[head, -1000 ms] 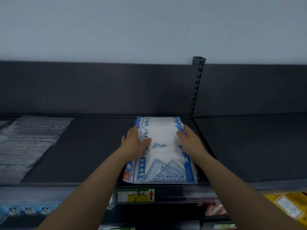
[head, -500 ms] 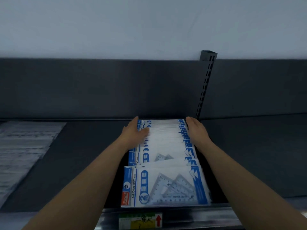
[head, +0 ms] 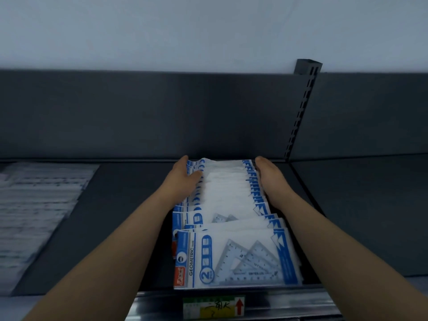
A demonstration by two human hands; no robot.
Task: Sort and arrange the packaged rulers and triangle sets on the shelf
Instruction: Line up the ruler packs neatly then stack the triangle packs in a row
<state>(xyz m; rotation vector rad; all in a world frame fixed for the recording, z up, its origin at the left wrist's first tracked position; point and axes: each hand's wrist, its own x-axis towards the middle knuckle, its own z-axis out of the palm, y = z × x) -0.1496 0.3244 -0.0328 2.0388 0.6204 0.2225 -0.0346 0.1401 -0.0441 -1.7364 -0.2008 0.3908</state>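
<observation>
On a dark store shelf (head: 129, 205), below a pale wall (head: 208, 31), a person is working with both bare arms stretched forward. At the far left, a spread of clear-wrapped packs (head: 39, 216) is lying flat on the shelf, well apart from the hands and too blurred to read.

Toward the middle, the left hand (head: 185, 179) is pressing against the left edge of a row of blue-and-white triangle set packs (head: 227, 195). Its fingers are running straight toward the back and its thumb is resting on top of the packs. The packs are overlapping like shingles, running from the dark back panel (head: 139, 117) to the shelf's front lip. The front pack (head: 234, 258), marked "GEOMETRIC", is lying face up and showing two clear triangles. Below it, a yellow-and-green price label (head: 214, 306) with a red arrow is sitting on the shelf's front rail.

To the right, the right hand (head: 268, 177) is lying flat against the row's right edge, fingers extended and together, gripping nothing. Beyond it, a slotted upright (head: 301, 112) is rising against the back panel.
</observation>
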